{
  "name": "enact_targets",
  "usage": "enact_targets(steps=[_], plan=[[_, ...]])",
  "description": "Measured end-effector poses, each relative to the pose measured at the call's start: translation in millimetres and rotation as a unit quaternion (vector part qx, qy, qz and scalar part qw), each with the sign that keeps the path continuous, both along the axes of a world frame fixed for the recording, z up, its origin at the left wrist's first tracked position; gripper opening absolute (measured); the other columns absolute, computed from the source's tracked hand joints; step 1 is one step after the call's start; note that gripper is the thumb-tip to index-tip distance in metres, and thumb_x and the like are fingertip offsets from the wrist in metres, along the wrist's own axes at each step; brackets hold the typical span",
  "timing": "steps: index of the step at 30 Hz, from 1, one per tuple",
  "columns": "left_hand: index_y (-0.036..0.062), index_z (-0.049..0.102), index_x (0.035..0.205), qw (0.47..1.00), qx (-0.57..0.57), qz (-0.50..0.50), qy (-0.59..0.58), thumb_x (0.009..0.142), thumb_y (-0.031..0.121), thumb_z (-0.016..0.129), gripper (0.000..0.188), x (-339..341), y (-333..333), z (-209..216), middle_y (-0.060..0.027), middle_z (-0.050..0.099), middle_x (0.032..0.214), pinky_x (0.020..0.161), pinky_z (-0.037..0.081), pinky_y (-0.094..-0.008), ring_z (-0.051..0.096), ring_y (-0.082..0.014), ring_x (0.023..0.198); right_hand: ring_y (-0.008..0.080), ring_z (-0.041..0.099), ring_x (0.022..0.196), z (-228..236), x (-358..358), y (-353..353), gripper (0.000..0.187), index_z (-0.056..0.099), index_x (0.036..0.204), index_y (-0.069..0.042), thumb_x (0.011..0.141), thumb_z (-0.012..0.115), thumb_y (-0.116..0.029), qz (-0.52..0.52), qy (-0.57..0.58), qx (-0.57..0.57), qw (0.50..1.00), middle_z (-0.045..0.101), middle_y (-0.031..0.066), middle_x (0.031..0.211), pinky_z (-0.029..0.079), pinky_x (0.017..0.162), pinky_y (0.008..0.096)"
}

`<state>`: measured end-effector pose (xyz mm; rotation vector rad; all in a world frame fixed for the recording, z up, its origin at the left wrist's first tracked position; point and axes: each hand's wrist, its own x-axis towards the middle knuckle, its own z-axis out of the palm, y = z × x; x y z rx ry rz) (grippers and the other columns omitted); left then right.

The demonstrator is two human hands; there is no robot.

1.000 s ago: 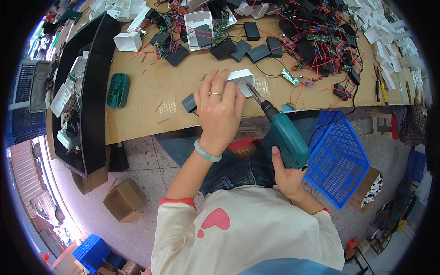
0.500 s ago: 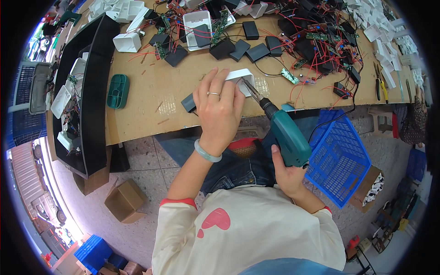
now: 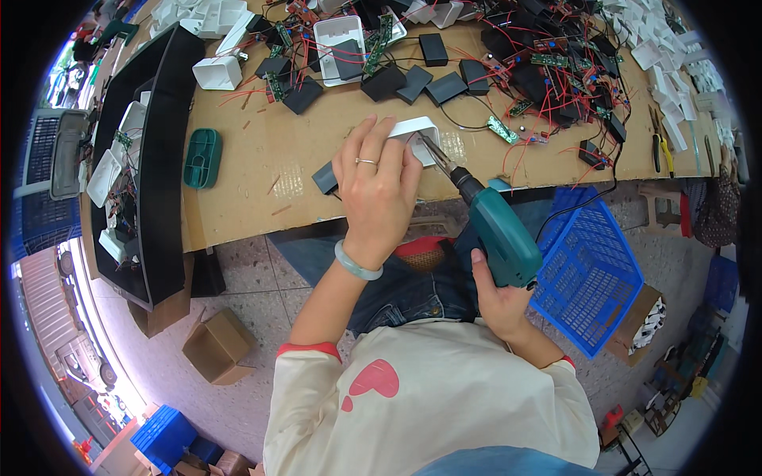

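Note:
My left hand (image 3: 375, 186) is closed over a white plastic case (image 3: 426, 151) at the table's front edge and steadies it. A dark grey block (image 3: 325, 178) pokes out on the left, beside that hand; its link to the case is hidden under my fingers. In my right hand (image 3: 502, 300) is a green power screwdriver (image 3: 505, 238), gripped by its rear end and tilted toward the far left. Its narrow tip reaches inside the white case; whether it touches a screw is too small to tell.
Black boxes with red wires and circuit boards (image 3: 548, 59) pile up at the back. A black bin (image 3: 167, 159) and a green compartment tray (image 3: 203, 159) are at left. Pliers (image 3: 665, 155) and white shells (image 3: 667, 87) lie right. A blue crate (image 3: 591, 274) stands below the table.

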<state>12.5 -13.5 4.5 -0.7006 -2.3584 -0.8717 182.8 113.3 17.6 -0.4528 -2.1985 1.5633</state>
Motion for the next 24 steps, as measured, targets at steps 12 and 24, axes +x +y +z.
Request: enact_targets(steps=[12,24], plan=[[0.0015,0.067,0.093,1.0,-0.011,-0.001,0.002,0.081,0.006,0.072,0.013,0.6,-0.3,-0.1,-0.0093,0.065,0.123,0.097,0.042,-0.046,0.058,-0.032,0.12,0.0133,0.065,0.078,0.3,2.6,3.4,0.025,0.063,0.111,0.002,0.089,0.072,-0.001,0.02,-0.023,0.064,0.998,0.068,0.0088,0.096,0.051,0.07,0.0265],[0.0039,0.067,0.088,1.0,-0.013,0.005,0.007,0.078,0.003,0.074,0.012,0.9,0.3,3.8,-0.0088,0.067,0.12,0.098,0.044,-0.0423,0.061,-0.0315,0.119,0.0122,0.064,0.079,3.5,-0.3,2.5,0.025,0.064,0.111,0.003,0.089,0.072,-0.002,0.0,-0.018,0.016,1.0,0.069,0.0089,0.096,0.052,0.072,0.0265]])
